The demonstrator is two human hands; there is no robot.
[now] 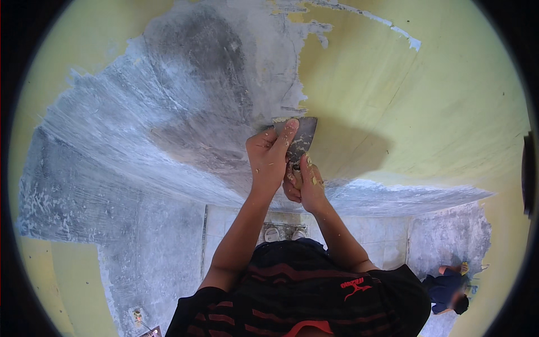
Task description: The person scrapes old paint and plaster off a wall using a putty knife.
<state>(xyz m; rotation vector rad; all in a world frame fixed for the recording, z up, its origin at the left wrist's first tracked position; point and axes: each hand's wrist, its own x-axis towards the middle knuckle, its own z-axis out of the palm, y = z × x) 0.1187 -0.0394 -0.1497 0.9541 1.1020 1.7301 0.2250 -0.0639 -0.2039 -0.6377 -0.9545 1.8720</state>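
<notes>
A putty knife (305,135) with a broad, paint-flecked metal blade stands against the wall, its edge at the border between yellow paint (353,73) and bare grey plaster (213,95). My right hand (306,182) is wrapped round its handle, most of which the fingers hide. My left hand (269,151) grips the blade from the left, thumb lying flat over its face and the fingers behind it. Yellow paint crumbs stick to both hands.
Pale tiled floor (370,233) lies below, with my shoes (272,234) on it. Another person (448,289) in dark clothes works at the wall on the lower right. A dark object (528,174) is on the far right wall. An electrical box (136,316) sits low on the left.
</notes>
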